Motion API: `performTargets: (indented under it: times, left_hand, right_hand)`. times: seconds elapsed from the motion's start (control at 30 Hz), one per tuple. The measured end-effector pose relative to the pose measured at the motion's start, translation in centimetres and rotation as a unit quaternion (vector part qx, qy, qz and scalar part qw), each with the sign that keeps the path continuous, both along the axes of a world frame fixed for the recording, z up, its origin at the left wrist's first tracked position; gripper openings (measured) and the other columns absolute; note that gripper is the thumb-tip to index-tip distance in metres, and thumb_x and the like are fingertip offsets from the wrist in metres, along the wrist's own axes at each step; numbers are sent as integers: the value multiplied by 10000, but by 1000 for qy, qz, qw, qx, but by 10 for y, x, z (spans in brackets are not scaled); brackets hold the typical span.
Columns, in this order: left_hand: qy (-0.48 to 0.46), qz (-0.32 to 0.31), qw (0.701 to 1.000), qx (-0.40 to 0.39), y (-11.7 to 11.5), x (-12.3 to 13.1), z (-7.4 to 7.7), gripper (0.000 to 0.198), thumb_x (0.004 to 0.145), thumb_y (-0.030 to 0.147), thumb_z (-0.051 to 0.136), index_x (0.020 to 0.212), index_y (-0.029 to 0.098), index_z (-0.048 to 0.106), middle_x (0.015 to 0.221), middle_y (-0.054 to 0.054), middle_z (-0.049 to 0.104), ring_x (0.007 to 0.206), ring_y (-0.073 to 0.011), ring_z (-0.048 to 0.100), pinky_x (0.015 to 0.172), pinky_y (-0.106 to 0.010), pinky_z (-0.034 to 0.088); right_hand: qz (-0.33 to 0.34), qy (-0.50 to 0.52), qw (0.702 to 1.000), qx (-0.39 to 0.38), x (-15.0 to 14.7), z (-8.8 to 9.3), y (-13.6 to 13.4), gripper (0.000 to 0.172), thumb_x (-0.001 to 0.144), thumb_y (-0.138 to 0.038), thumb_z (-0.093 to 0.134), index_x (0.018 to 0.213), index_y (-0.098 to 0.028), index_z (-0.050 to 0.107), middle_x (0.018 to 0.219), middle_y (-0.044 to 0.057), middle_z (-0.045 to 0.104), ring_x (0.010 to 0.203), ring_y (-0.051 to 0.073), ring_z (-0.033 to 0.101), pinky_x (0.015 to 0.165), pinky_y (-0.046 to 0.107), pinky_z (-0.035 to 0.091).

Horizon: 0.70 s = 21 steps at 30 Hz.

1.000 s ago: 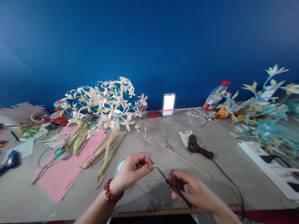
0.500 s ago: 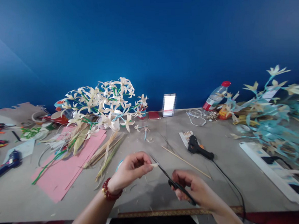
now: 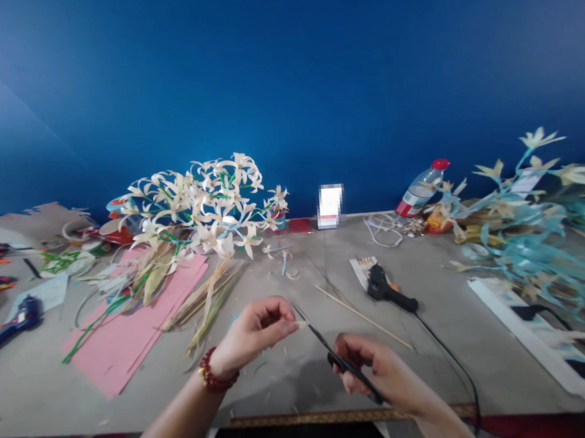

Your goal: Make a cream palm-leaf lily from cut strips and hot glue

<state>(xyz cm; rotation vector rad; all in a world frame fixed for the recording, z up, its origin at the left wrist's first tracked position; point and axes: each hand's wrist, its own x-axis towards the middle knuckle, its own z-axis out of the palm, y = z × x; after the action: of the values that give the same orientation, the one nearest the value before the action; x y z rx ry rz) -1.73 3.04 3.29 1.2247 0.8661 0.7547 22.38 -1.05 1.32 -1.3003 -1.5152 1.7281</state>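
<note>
- The right hand (image 3: pixel 370 367) is curled around the handles of the black scissors (image 3: pixel 322 341), whose tips point away from the person and to the left.
- Just left of the scissors, the left hand (image 3: pixel 263 328) pinches a small pale piece (image 3: pixel 302 325) between thumb and fingers; its free end is at the blades, though whether they touch cannot be told.
- A red beaded bracelet (image 3: pixel 216 372) circles the left wrist, left of the scissors.
- Beyond the scissors and slightly right, a thin stick (image 3: pixel 359 313) lies slantwise on the grey table (image 3: pixel 281 280).
- Farther right of the scissors are a black glue gun (image 3: pixel 390 291) and a white power strip (image 3: pixel 505 327).
- Left of the scissors lie dry strips (image 3: pixel 213 304), then pink sheets (image 3: pixel 116 348).
- Well beyond the scissors, to the left, stand white flowers (image 3: pixel 218 241); to the right, a red-capped bottle (image 3: pixel 418 195) leans.
</note>
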Motion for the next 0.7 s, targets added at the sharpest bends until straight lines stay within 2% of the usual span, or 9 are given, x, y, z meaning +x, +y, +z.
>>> performTargets:
  times: [0.37,0.7]
  left_hand:
    - [24,-12,999,17,0,0,0,283,830,402,679,794,138,582,586,53,411,510,-62,317,463,-195,217]
    - [29,-17,999,31,0,0,2,271,833,390,670,787,143,569,623,39,438,533,-67,338,477,-193,242]
  right_hand:
    - [30,-11,999,21,3,-1,-1,270,665,-388,676,708,-194,493,646,-17,553,570,116,439,541,228,329]
    - [47,15,999,11,4,-2,0,304,685,-426,679,751,-193,495,708,1,589,596,125,470,567,239,357]
